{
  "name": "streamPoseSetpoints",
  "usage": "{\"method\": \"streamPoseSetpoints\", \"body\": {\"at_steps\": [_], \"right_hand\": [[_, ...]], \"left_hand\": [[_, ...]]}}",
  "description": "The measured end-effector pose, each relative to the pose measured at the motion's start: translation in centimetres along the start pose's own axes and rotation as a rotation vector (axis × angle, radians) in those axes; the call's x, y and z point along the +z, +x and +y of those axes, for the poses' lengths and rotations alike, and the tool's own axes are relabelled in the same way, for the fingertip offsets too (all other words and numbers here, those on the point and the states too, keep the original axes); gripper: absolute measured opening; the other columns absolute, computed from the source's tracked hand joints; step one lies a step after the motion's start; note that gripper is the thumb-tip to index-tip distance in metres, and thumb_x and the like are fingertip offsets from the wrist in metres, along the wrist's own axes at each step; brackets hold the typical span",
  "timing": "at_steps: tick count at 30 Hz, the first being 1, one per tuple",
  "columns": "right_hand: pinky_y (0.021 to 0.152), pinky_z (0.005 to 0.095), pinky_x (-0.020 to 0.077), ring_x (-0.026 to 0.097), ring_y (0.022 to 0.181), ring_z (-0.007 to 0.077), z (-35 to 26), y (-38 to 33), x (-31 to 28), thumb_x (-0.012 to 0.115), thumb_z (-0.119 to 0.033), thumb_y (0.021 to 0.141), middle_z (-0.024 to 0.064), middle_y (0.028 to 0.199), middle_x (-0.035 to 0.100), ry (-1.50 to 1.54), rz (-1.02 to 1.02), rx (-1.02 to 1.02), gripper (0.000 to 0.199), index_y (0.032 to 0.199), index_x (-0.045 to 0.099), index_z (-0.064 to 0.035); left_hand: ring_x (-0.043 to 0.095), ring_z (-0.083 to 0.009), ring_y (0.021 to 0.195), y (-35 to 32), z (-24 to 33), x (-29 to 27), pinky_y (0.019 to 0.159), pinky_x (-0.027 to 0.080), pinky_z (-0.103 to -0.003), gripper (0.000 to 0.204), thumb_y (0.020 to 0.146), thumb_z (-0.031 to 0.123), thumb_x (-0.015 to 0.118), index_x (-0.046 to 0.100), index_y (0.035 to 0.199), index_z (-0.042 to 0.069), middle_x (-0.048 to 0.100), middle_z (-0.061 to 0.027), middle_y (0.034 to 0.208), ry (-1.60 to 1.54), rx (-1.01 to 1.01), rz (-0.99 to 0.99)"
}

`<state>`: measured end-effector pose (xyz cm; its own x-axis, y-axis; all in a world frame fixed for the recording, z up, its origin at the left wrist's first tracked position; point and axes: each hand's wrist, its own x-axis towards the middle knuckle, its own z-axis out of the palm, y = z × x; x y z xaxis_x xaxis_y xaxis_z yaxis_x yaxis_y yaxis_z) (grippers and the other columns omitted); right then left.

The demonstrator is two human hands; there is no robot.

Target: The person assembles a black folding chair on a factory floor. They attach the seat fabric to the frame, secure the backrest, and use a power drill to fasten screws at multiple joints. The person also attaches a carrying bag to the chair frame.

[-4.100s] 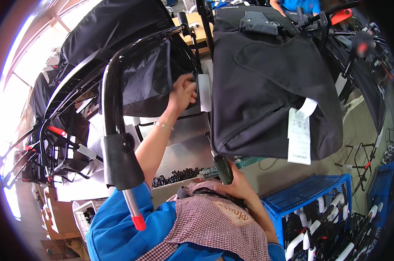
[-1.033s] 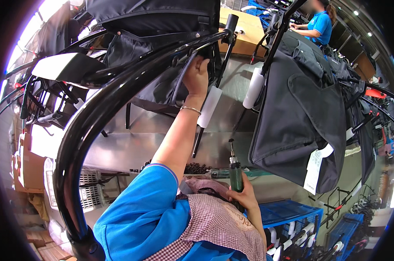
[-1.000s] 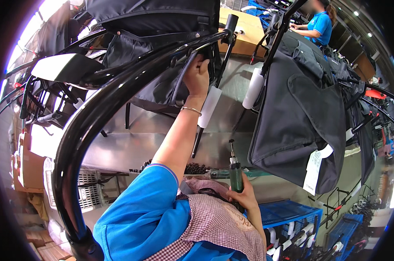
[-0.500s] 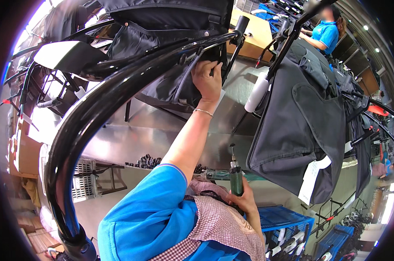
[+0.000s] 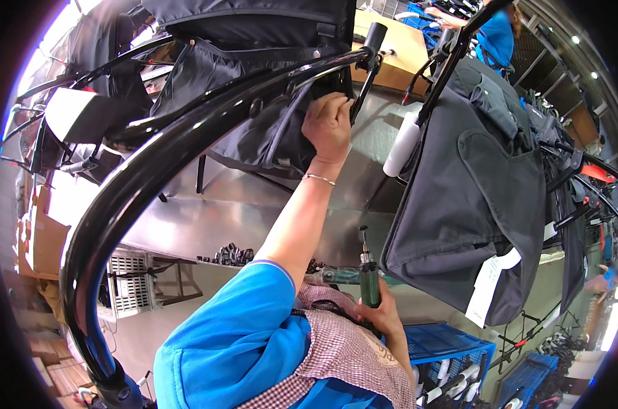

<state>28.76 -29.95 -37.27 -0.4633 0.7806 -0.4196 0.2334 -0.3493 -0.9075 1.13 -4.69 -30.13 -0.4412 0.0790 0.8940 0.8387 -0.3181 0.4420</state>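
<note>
My left hand (image 5: 328,129) is raised beside the black fabric seat (image 5: 261,143) of a stroller-like frame, below a black metal tube. Its fingers are curled together; what they hold, if anything, is too small or hidden to tell. Down by my apron, my right hand (image 5: 384,315) is wrapped around a green power screwdriver (image 5: 370,288). The tool points upward, with a dark screw-like piece (image 5: 363,232) at its tip. A thick, glossy black tube (image 5: 128,198) curves through the left side, close to me.
Another dark fabric seat (image 5: 459,204) with a white tag hangs at right, beside a white-wrapped tube (image 5: 402,144). Small black parts (image 5: 230,255) lie along the metal bench edge (image 5: 179,218). A blue crate (image 5: 449,341) stands below right. A co-worker in blue (image 5: 498,39) is at the far right.
The near frame with its curved tube has shifted slightly left. My left fingers have moved a little, while the right hand keeps the screwdriver in place. The co-worker has leaned leftward.
</note>
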Motion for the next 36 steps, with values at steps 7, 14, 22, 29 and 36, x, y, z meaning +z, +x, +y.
{"method": "streamPoseSetpoints", "body": {"at_steps": [7, 14, 22, 29, 36], "right_hand": [[0.051, 0.0260, 0.0484, 0.056, 0.058, 0.0122, 0.2, 3.6, 1.0, 0.080, -0.009, 0.072, 0.0046, 0.075, 0.055, 0.030, -0.093, -0.184, 0.085, 0.139, 0.028, -0.0051], [0.050, 0.0253, 0.0479, 0.054, 0.058, 0.0111, -5.0, 7.3, 3.3, 0.083, -0.014, 0.070, 0.0031, 0.077, 0.052, 0.063, -0.078, -0.353, 0.093, 0.142, 0.024, -0.0046], [0.049, 0.0250, 0.0471, 0.054, 0.057, 0.0101, -13.3, 11.1, 6.2, 0.085, -0.022, 0.068, 0.0013, 0.078, 0.052, 0.203, -0.042, -0.429, 0.093, 0.140, 0.029, -0.0038], [0.087, 0.0279, 0.0431, 0.052, 0.095, 0.0134, -15.2, 14.4, 6.3, 0.086, -0.031, 0.065, 0.0045, 0.103, 0.056, 0.091, 0.035, -0.488, 0.090, 0.134, 0.038, 0.0028], [0.093, 0.0298, 0.0416, 0.052, 0.101, 0.0169, -15.3, 15.8, 6.3, 0.086, -0.033, 0.064, 0.0084, 0.110, 0.057, 0.046, 0.091, -0.522, 0.090, 0.133, 0.040, 0.0029]], "left_hand": [[0.061, -0.0198, 0.061, 0.8, -2.6, -2.0, 0.053, 0.046, -0.030, 0.012, 0.076, 0.009, 0.074, 0.063, 0.080, 0.007, 0.061, -0.0060, 0.070, -0.069, -0.036, -0.213], [0.061, -0.0125, 0.059, 0.8, -4.7, -2.1, 0.053, 0.051, -0.025, 0.009, 0.083, -0.005, 0.062, 0.061, 0.088, 0.002, 0.060, -0.0056, 0.076, -0.359, -0.114, -0.383], [0.058, -0.0107, 0.077, 1.7, -5.5, -1.7, 0.074, 0.047, -0.026, 0.013, 0.080, 0.003, 0.069, 0.063, 0.092, 0.005, 0.062, -0.0023, 0.084, -0.478, -0.552, -0.474], [0.057, -0.0109, 0.089, 1.0, -4.3, -1.3, 0.084, 0.045, -0.026, 0.017, 0.080, 0.007, 0.071, 0.065, 0.096, 0.003, 0.063, -0.0011, 0.095, -0.896, -0.897, -0.281], [0.057, -0.0112, 0.092, 0.4, -5.9, -0.9, 0.086, 0.045, -0.027, 0.020, 0.083, 0.006, 0.068, 0.063, 0.102, 0.004, 0.063, -0.0019, 0.098, -0.870, -0.990, -0.314]]}}
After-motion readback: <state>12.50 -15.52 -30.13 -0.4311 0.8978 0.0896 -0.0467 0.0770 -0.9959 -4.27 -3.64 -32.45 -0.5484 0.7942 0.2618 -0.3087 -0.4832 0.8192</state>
